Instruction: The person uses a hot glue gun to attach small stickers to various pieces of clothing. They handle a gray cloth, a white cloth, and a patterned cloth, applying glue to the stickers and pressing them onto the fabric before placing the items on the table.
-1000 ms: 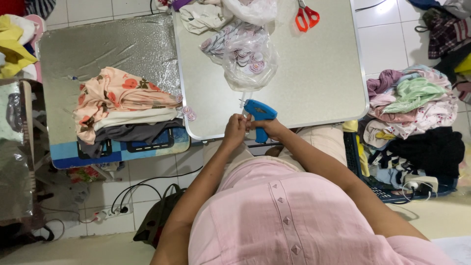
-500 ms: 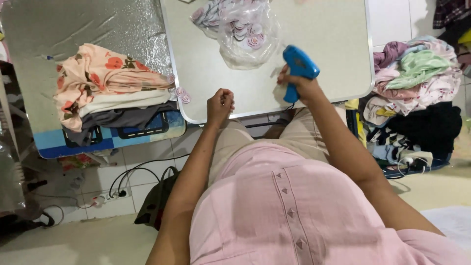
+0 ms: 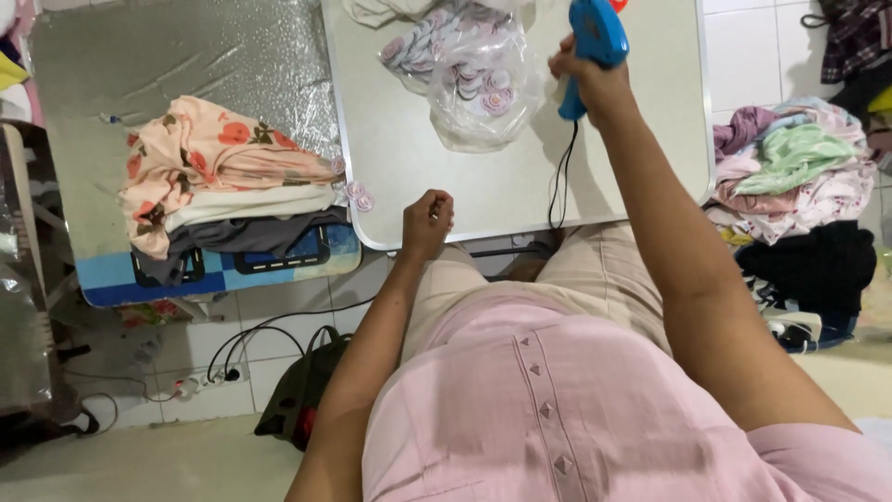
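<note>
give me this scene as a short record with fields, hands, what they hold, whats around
right hand: raised over the table, gripping a blue handheld tool with a black cord hanging down
left hand: closed in a fist at the table's near edge; contents cannot be told
table: pale, holds a clear plastic bag of printed fabric
folded clothes: stacked on the left
clothes pile: on the right

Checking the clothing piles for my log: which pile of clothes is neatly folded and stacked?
The stack on the silver-covered board at the picture's left, peach floral piece on top, is folded. The heap on the floor at the right is loose and jumbled.
</note>
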